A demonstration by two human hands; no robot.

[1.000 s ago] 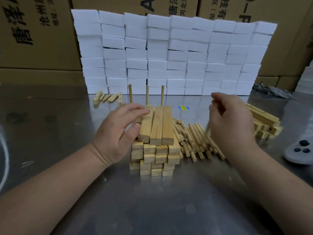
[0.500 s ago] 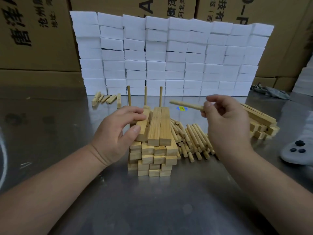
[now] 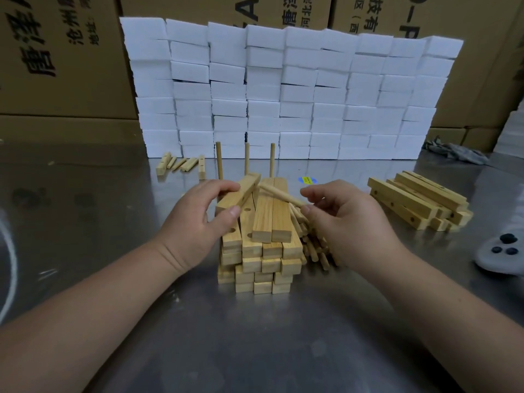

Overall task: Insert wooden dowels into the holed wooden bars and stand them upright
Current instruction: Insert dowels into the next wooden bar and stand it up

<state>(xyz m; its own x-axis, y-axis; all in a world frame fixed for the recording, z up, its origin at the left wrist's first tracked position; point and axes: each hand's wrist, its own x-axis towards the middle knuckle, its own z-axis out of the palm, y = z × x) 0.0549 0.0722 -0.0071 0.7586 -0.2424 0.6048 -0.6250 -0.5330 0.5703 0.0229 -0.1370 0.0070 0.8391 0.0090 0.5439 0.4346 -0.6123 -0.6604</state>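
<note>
A stack of holed wooden bars [image 3: 263, 251] stands in the middle of the steel table. My left hand [image 3: 195, 222] grips one holed bar [image 3: 241, 191] and holds it tilted above the stack's left side. My right hand [image 3: 340, 219] pinches a wooden dowel [image 3: 279, 194] whose far tip points left, close to the lifted bar. Loose dowels [image 3: 314, 248] lie in a heap right of the stack, partly hidden by my right hand. Three dowels [image 3: 246, 160] stand upright just behind the stack; their base is hidden.
More holed bars [image 3: 416, 199] lie piled at the right. Short bars and dowels [image 3: 181, 164] lie at the back left. A wall of white foam blocks [image 3: 283, 92] lines the back, cardboard boxes behind it. A grey controller [image 3: 502, 253] sits at the right edge.
My left hand lifted one bar off the top of the stack and tilted it. My right hand picked a dowel from the heap and brought it left toward that bar.
</note>
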